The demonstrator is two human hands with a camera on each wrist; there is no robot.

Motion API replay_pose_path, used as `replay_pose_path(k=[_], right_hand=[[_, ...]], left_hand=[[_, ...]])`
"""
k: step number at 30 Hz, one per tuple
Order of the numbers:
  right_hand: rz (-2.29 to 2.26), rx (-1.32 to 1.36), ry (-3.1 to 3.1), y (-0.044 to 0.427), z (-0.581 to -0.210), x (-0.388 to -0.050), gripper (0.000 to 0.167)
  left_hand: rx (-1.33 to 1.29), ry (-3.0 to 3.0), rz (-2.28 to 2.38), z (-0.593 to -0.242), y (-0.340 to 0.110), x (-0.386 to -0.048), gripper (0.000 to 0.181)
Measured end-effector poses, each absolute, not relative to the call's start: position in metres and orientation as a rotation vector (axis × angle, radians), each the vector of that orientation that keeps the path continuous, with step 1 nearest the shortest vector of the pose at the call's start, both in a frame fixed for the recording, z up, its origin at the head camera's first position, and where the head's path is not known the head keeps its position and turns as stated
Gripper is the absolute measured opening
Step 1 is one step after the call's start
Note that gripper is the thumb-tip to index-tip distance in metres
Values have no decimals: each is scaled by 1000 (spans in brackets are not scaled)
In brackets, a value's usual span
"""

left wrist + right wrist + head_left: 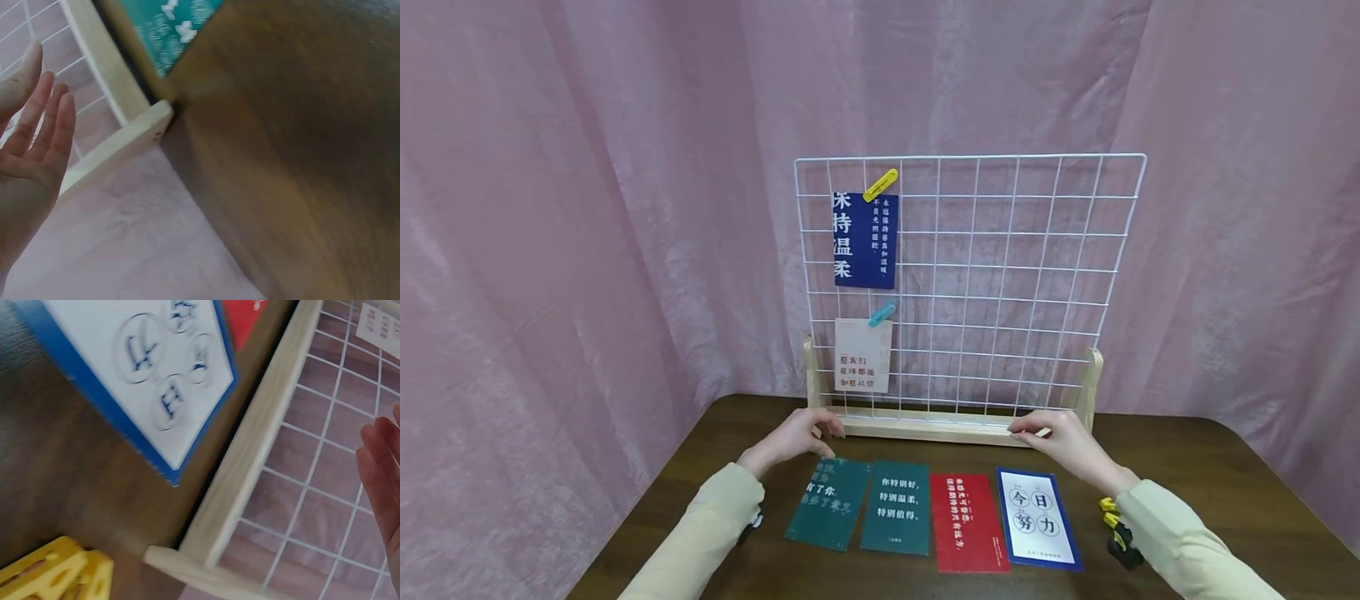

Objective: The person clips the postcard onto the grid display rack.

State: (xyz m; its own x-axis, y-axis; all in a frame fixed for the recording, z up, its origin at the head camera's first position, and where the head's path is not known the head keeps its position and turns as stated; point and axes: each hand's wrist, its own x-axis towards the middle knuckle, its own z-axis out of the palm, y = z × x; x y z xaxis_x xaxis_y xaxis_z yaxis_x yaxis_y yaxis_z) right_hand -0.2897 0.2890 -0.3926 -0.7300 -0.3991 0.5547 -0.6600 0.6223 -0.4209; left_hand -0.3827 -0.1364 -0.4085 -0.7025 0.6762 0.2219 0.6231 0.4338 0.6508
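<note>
My left hand (797,437) hovers just above the top of the leftmost green card (831,504), fingers loosely bent and holding nothing. In the left wrist view its fingers (59,125) look relaxed in front of the wire grid. The right hand (1062,442) hangs near the stand's wooden base (917,429), above the blue-bordered white card (1040,518), with nothing visible in it. A second green card (895,508) and a red card (970,525) lie between. On the white grid (970,156), a yellow clip (881,185) holds a blue card (865,242); a light-blue clip (882,314) holds a cream card (861,354).
Yellow clips (1109,512) and a black clip (1123,548) lie on the brown table (1187,467) beside the right forearm. Small clips (749,528) are partly hidden by the left sleeve. A pink curtain (625,208) hangs behind the grid.
</note>
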Motion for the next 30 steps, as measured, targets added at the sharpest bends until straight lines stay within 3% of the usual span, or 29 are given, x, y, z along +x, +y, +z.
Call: replay_pose_path(k=[12, 19, 30], right_hand=[[896, 877, -2515, 308, -407, -279, 13], [894, 755, -2604, 332, -414, -271, 11], [910, 594, -2740, 374, -423, -258, 22]], left_hand=[[1181, 2499, 1015, -439, -138, -386, 47], [1167, 2554, 889, -445, -141, -389, 56], [1149, 2591, 874, -451, -143, -389, 59]])
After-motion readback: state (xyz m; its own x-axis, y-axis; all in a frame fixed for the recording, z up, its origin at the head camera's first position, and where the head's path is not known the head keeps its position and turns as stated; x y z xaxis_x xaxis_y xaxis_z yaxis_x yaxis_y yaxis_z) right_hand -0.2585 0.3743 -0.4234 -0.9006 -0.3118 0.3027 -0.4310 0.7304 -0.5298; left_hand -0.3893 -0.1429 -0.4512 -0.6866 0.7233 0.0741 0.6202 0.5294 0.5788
